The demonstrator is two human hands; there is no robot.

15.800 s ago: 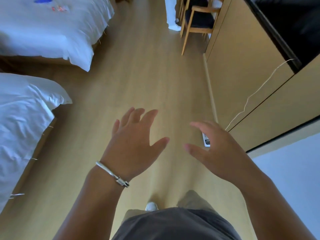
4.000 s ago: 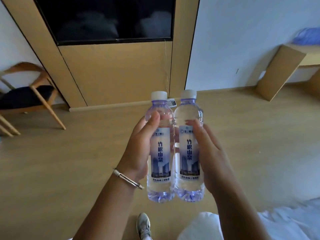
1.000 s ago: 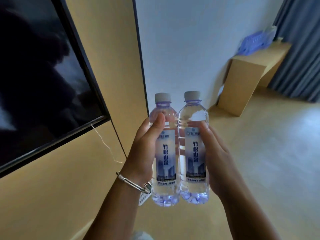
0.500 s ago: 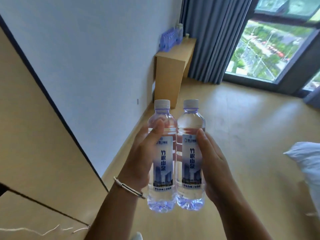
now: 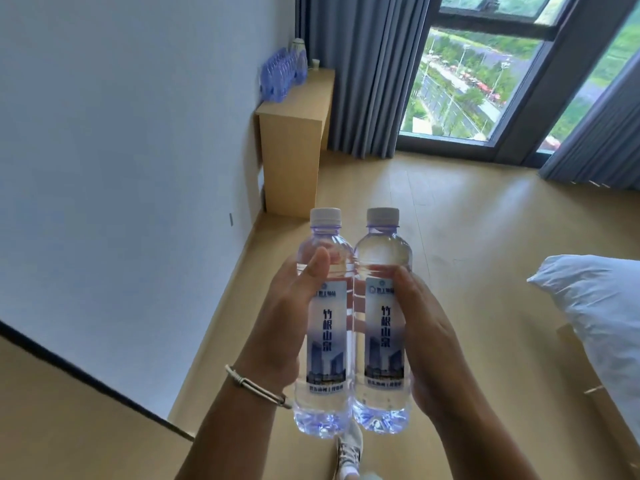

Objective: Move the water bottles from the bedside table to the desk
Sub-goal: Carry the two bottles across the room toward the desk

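Two clear water bottles with white caps and blue-white labels stand upright side by side in front of me. My left hand (image 5: 280,327) grips the left bottle (image 5: 325,341), thumb across its shoulder. The right bottle (image 5: 383,337) is gripped by my right hand (image 5: 429,344). The two bottles touch each other. Ahead against the white wall stands the wooden desk (image 5: 294,147), with a row of several blue-tinted bottles (image 5: 282,72) on its top.
Wooden floor (image 5: 467,237) stretches from me to the desk. Grey curtains (image 5: 363,71) and a large window (image 5: 467,77) lie beyond it. A white bed corner (image 5: 595,313) juts in at the right. A wood panel (image 5: 69,417) lies at lower left.
My view has turned further along the wall and moved toward the desk, which looks nearer. Both hands keep the same grip on the two bottles.
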